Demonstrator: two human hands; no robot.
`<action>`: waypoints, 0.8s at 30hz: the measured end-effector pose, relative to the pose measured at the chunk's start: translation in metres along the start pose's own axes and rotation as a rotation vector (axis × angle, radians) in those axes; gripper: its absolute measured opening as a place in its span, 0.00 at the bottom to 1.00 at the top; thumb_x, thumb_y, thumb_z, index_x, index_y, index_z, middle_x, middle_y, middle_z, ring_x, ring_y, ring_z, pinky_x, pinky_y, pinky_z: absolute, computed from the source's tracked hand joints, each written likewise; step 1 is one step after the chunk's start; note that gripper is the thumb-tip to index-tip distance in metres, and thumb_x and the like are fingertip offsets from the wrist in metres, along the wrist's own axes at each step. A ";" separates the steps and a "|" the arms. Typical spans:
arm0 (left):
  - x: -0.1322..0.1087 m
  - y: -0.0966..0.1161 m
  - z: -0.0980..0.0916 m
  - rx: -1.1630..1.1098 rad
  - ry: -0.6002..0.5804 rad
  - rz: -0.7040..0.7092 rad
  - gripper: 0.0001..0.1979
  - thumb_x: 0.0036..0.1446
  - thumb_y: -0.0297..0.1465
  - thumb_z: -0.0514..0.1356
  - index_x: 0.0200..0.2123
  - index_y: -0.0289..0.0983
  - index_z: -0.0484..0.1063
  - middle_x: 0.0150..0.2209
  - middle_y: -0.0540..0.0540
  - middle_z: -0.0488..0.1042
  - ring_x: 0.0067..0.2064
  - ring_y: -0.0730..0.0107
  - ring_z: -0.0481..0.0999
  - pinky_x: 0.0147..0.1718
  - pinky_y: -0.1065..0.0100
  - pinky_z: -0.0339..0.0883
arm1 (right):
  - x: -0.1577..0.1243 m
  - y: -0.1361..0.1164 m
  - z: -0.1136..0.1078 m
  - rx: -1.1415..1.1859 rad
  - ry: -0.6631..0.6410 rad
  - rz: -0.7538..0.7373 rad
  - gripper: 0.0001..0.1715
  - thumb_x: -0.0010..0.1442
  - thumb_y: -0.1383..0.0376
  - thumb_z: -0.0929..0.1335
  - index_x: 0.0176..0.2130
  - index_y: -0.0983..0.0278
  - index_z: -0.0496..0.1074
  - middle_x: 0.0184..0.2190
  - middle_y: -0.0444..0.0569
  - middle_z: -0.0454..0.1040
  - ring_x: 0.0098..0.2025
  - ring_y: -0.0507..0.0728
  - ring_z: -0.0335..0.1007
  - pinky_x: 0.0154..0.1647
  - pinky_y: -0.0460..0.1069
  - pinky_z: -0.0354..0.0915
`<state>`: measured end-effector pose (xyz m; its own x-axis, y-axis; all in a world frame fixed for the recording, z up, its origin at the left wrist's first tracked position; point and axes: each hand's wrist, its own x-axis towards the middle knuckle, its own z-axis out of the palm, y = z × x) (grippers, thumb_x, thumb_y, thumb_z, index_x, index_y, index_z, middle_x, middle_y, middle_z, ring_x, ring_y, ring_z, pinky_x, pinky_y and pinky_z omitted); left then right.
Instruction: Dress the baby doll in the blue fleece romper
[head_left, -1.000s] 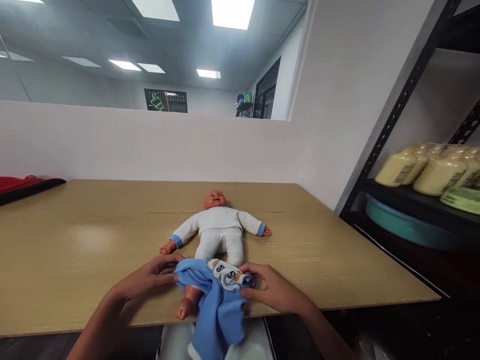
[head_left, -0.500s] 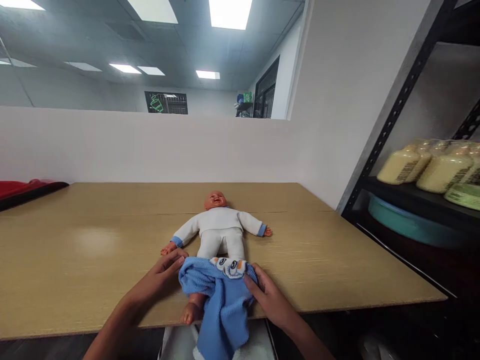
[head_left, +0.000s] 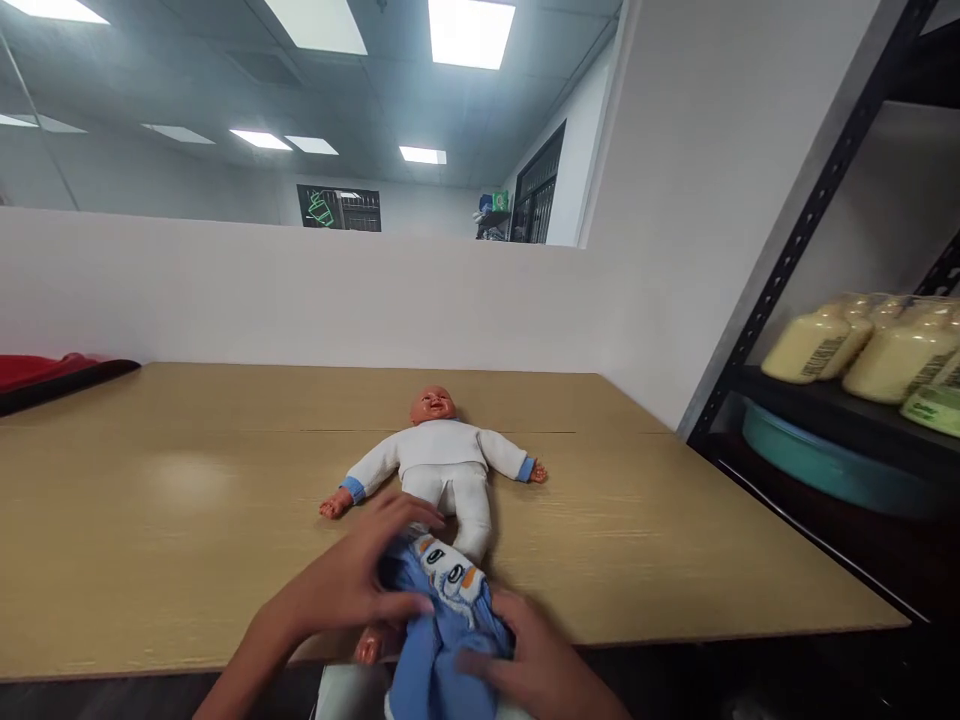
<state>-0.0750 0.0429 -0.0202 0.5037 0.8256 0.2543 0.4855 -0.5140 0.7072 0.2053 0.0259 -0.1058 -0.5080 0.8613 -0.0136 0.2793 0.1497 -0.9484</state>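
A doll (head_left: 441, 447) in a white top with blue cuffs lies on its back on the table, head away from me and arms spread. Over its lower legs is a blue baby garment (head_left: 442, 650) with an embroidered eyed face near its upper edge. My left hand (head_left: 356, 575) reaches across the garment's left side, fingers stretched over the doll's leg and thumb apart from them. At the right edge, my right hand (head_left: 540, 655) grips the bunched cloth, slightly blurred. One doll foot (head_left: 369, 645) shows under my left wrist; the other is hidden.
The wooden table (head_left: 225, 560) ends just in front of me. A red item (head_left: 45, 370) with a black edge lies far left. To the right, a black shelf rack (head_left: 795, 240) holds yellow bottles (head_left: 810, 345) above a teal basin (head_left: 817, 460). A white wall (head_left: 337, 300) stands behind.
My left hand has moved right, off the garment's left corner and over its upper part. The garment has been gathered narrower and drawn slightly toward me, with my right hand moving down along it.
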 end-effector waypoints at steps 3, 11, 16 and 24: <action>0.017 0.019 0.013 0.060 -0.191 -0.018 0.41 0.43 0.47 0.79 0.60 0.46 0.74 0.58 0.41 0.75 0.59 0.44 0.72 0.59 0.54 0.67 | 0.002 0.007 0.002 0.000 0.080 -0.009 0.35 0.63 0.45 0.73 0.64 0.54 0.74 0.68 0.52 0.72 0.71 0.71 0.63 0.75 0.65 0.54; 0.041 0.008 0.027 0.182 -0.373 -0.107 0.17 0.53 0.45 0.73 0.39 0.40 0.81 0.37 0.46 0.79 0.40 0.54 0.78 0.37 0.63 0.66 | -0.005 0.014 0.001 -0.059 0.246 0.097 0.34 0.64 0.38 0.69 0.58 0.55 0.76 0.57 0.54 0.79 0.62 0.70 0.71 0.67 0.62 0.64; 0.039 0.005 0.037 0.248 -0.278 -0.015 0.13 0.67 0.43 0.62 0.43 0.40 0.78 0.46 0.42 0.79 0.50 0.49 0.76 0.48 0.58 0.66 | -0.003 0.023 0.006 -0.041 0.358 0.058 0.33 0.64 0.36 0.66 0.50 0.57 0.77 0.52 0.54 0.79 0.58 0.68 0.72 0.62 0.58 0.67; 0.042 -0.008 0.051 0.309 -0.226 -0.103 0.14 0.66 0.34 0.56 0.52 0.38 0.73 0.47 0.37 0.80 0.50 0.46 0.77 0.50 0.55 0.66 | 0.007 0.043 0.015 0.143 0.463 0.184 0.43 0.59 0.32 0.68 0.59 0.57 0.72 0.60 0.55 0.77 0.67 0.70 0.66 0.71 0.62 0.60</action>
<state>-0.0213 0.0700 -0.0484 0.5688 0.8223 0.0162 0.7168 -0.5053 0.4806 0.2013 0.0312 -0.1512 -0.0380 0.9965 -0.0738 0.2000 -0.0647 -0.9777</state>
